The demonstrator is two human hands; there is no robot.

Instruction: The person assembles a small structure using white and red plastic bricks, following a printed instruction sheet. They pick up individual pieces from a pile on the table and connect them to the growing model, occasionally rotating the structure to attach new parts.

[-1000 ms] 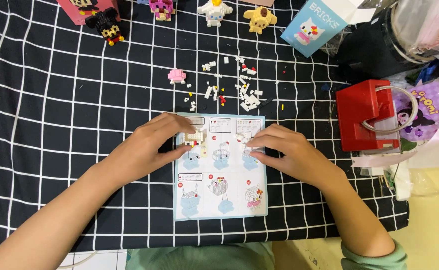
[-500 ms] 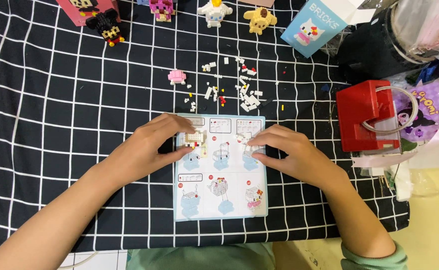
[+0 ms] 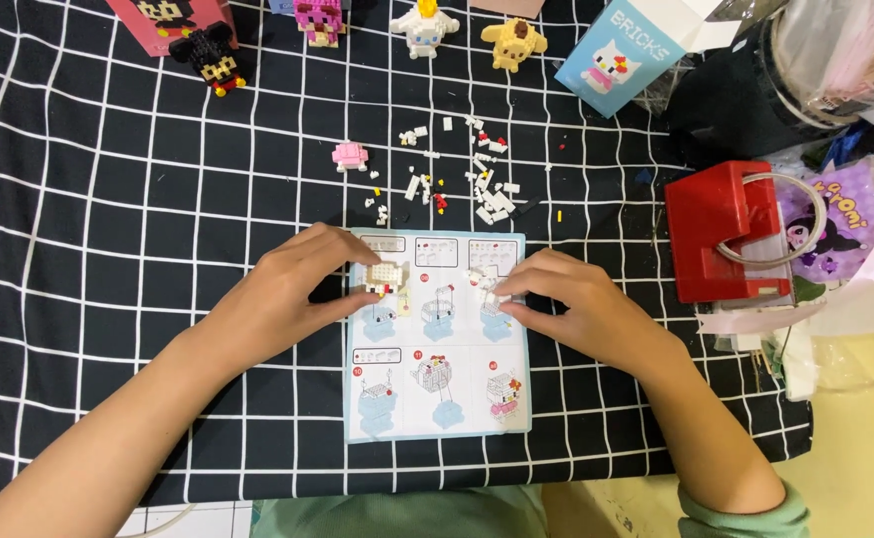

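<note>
Barely anything's shifted since a second ago, both hands parked on the instruction sheet (image 3: pixel 437 334). Head view: left hand (image 3: pixel 292 294) pinches a small white brick build (image 3: pixel 385 277) over the sheet's top row; right hand (image 3: pixel 566 309) nips a tiny piece (image 3: pixel 484 282). I'd say line up studs squarely, press gently. Loose bricks (image 3: pixel 457 179) wait nearby on the bench (image 3: pixel 108 199).

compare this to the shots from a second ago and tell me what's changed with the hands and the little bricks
Almost nothing has visibly changed. The left hand still pinches the small white block build over the instruction sheet, and the right hand still rests its fingertips on a tiny white piece at the sheet's top right. The loose bricks above the sheet, the finished figures along the top edge and the red box lie as before.
</note>
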